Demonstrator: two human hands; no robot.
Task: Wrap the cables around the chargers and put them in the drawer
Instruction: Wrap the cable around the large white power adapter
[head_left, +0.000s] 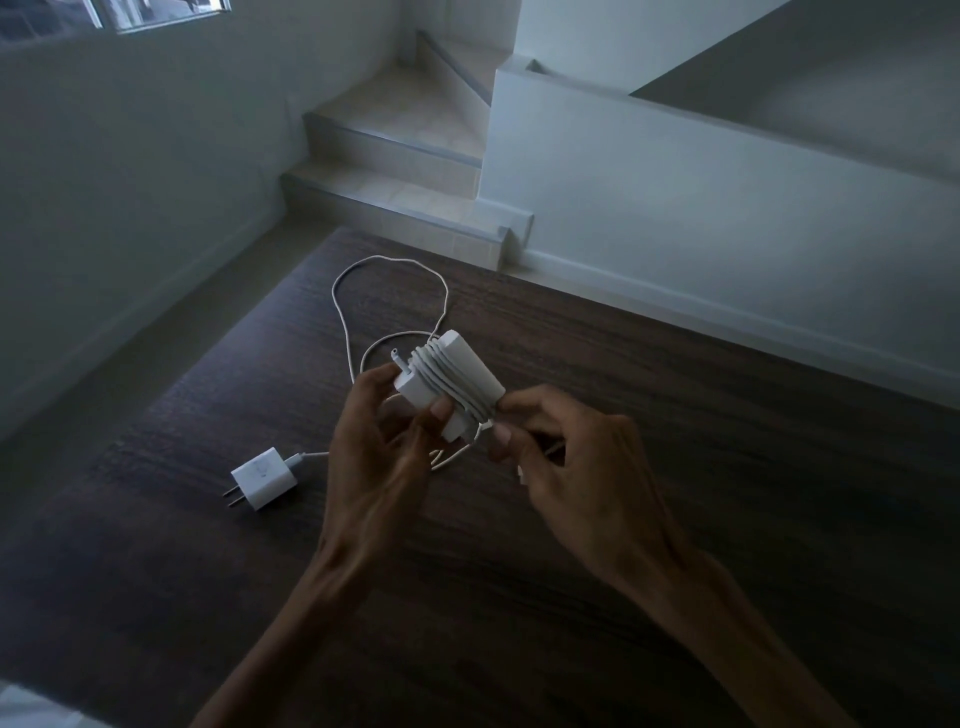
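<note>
Your left hand grips the large white charger above the dark bench, several cable turns round it. Your right hand pinches the cable's loose end beside it. A small charger lies near left, its own cable looping far.

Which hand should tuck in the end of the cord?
Probably the right hand: it already pinches the cable beside the coils, while the left hand grips the big charger to steady it.
</note>
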